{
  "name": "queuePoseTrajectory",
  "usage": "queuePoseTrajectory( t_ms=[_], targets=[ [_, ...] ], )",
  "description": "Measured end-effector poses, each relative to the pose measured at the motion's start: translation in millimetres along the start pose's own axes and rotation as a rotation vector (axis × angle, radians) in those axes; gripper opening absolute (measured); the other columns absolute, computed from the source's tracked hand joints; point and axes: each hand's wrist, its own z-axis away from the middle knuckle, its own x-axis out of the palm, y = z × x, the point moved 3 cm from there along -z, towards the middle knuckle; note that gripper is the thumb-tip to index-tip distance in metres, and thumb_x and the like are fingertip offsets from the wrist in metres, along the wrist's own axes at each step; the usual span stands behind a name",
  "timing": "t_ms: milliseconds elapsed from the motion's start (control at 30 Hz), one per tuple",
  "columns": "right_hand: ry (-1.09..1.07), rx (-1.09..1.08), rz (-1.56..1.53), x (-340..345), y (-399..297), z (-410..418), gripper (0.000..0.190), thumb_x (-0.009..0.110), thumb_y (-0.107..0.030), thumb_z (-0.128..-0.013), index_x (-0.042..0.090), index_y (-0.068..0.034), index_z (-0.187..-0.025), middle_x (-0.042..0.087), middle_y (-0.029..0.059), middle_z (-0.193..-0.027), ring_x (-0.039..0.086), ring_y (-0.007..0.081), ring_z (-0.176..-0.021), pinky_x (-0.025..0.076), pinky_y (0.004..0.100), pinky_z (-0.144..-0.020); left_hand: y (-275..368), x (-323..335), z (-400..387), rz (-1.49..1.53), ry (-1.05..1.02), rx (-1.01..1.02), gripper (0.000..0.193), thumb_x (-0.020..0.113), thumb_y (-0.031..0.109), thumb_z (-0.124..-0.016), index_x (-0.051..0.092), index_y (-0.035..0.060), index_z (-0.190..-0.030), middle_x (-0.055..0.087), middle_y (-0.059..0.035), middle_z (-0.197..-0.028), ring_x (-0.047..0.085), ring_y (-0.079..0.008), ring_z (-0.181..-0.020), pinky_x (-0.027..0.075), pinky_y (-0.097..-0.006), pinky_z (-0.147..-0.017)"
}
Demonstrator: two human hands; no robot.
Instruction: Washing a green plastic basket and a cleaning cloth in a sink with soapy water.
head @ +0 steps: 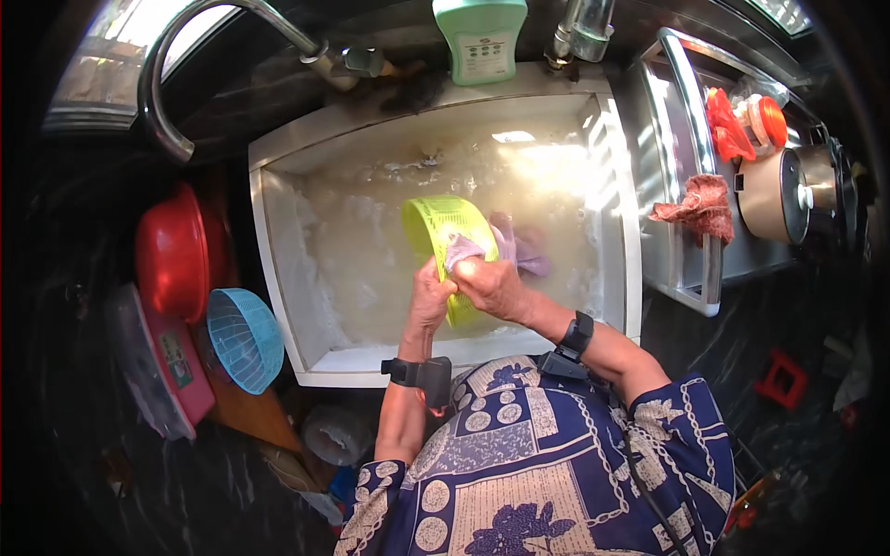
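Observation:
A yellow-green plastic basket [455,212] with slotted walls is held tilted on its side over a white sink [274,292] that contains cloudy water. My left hand [429,292] grips the basket's near rim. Against the basket's wall, my right hand [490,285] is closed around a bunched lilac cloth [464,250]. A loose part of the cloth hangs to the right, down to the water. The right palm and the fingertips behind the cloth are hidden.
A curved metal faucet [156,90] rises at the back left. A green bottle [484,42] stands behind the sink. Left are a red basin [167,254] and a blue basket [245,340]; right, a metal rack [685,104] holds a reddish cloth [699,208] and a pot [768,194].

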Motion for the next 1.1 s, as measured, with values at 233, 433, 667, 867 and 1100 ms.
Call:
queuePoseTrajectory(
  t_ms=[233, 433, 667, 867, 1100],
  targets=[
    [0.035, 0.153, 0.216, -13.1, 16.4, -39.0, 0.006, 0.056, -0.012, -0.079, 0.053, -0.007, -0.081, 0.053, 0.0094, -0.067, 0.059, 0.0268, -0.062, 0.048, 0.0369, -0.052, 4.2, 1.0, -2.6, 0.040, -0.059, -0.004, 0.039, 0.056, 0.003, -0.077, 0.053, -0.0014, -0.115, 0.059, -0.0018, -0.104, 0.055, -0.0097, -0.092, 0.044, -0.0245, -0.082],
    [-0.093, 0.564, -0.005, 5.3, 55.5, -28.3, 0.013, 0.052, -0.018, -0.085, 0.050, -0.005, -0.085, 0.060, 0.0181, -0.071, 0.059, 0.0388, -0.069, 0.047, 0.0474, -0.059, -11.7, 0.1, 5.8, -0.035, -0.092, -0.118, 0.041, 0.058, 0.004, -0.078, 0.050, 0.0002, -0.118, 0.058, -0.0059, -0.108, 0.058, -0.0135, -0.093, 0.045, -0.0287, -0.085],
    [-0.066, 0.525, -0.100, 20.7, 51.1, -35.2, 0.018, 0.052, -0.020, -0.085, 0.050, -0.002, -0.084, 0.056, 0.0226, -0.069, 0.056, 0.0424, -0.067, 0.045, 0.0441, -0.059, -6.3, -30.4, -39.4, 0.003, 0.071, -0.085, 0.032, 0.055, 0.000, -0.080, 0.052, -0.0024, -0.112, 0.059, -0.0076, -0.104, 0.060, -0.0167, -0.088, 0.051, -0.0302, -0.078],
    [-0.090, 0.546, -0.212, 12.1, 56.1, -42.5, 0.018, 0.053, -0.019, -0.085, 0.051, -0.002, -0.090, 0.058, 0.0215, -0.072, 0.058, 0.0404, -0.070, 0.045, 0.0448, -0.062, 13.4, -41.2, -35.5, 0.282, 0.263, 0.000, 0.029, 0.054, -0.003, -0.081, 0.053, -0.0041, -0.110, 0.061, -0.0111, -0.102, 0.062, -0.0203, -0.087, 0.052, -0.0332, -0.078],
    [0.143, 0.641, -0.460, 1.9, 72.9, -17.3, 0.019, 0.055, -0.018, -0.089, 0.052, -0.002, -0.079, 0.049, -0.0011, -0.062, 0.043, 0.0053, -0.061, 0.039, 0.0236, -0.054, 7.1, -96.4, -20.3, 0.278, 0.494, 0.078, 0.037, 0.067, 0.011, -0.081, 0.052, -0.0084, -0.108, 0.062, -0.0152, -0.103, 0.063, -0.0235, -0.087, 0.053, -0.0339, -0.077]
  ],
)
